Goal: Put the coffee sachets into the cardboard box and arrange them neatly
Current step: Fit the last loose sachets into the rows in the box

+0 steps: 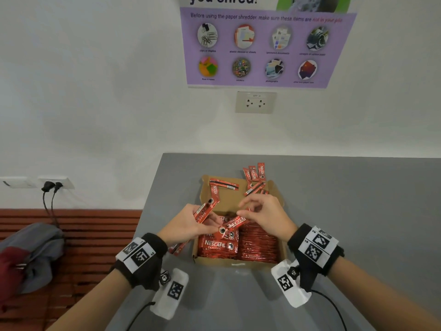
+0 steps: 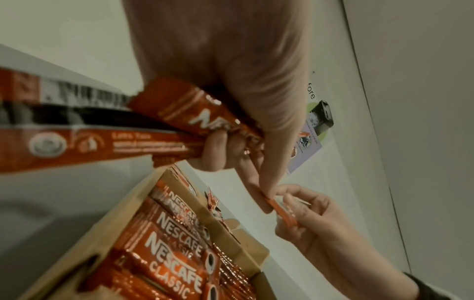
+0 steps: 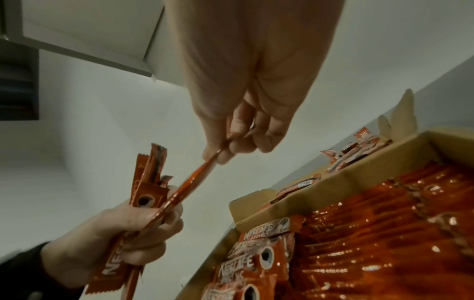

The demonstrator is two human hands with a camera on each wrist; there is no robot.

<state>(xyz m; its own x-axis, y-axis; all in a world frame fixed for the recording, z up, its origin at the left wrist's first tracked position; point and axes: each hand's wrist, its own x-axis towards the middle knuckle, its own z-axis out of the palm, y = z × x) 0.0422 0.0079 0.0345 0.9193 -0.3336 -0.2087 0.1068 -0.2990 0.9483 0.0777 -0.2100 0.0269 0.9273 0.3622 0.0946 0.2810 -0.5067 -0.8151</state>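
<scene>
An open cardboard box on the grey table holds rows of red coffee sachets, with flat ones stacked at its left. My left hand grips a bundle of sachets over the box's left side; the bundle shows close in the left wrist view. My right hand pinches one end of a single sachet, whose other end reaches my left hand's fingers. In the right wrist view that sachet runs edge-on between both hands.
Loose sachets lie on the box's rear flap and on the table behind it. The table's left edge drops to a red slatted bench with a grey bag. A wall with sockets and a poster stands behind.
</scene>
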